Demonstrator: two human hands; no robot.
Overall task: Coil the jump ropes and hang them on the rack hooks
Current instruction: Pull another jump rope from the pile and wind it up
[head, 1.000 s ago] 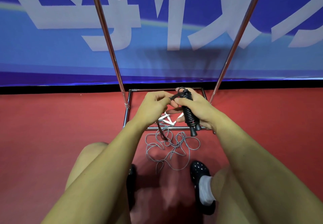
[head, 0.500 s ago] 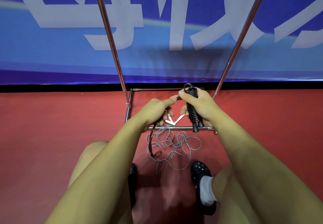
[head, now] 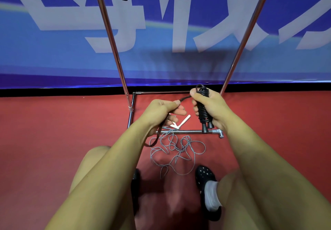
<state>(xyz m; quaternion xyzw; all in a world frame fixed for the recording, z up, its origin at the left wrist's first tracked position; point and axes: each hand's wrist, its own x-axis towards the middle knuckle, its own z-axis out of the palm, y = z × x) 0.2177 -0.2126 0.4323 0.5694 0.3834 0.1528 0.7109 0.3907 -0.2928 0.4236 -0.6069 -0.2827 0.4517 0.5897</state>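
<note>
A black rope [head: 203,107], cord wound round its paired handles, stands near upright in the right hand [head: 213,110]; its loose end runs left through the left hand [head: 161,115]; a grey rope [head: 176,151] lies tangled on the floor by the rack [head: 179,131].

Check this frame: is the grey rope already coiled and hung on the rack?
No, the grey rope lies in a loose tangle on the red floor by the rack's base bar, untouched by either hand.

Bright even light; soft shadows; edges warped.
</note>
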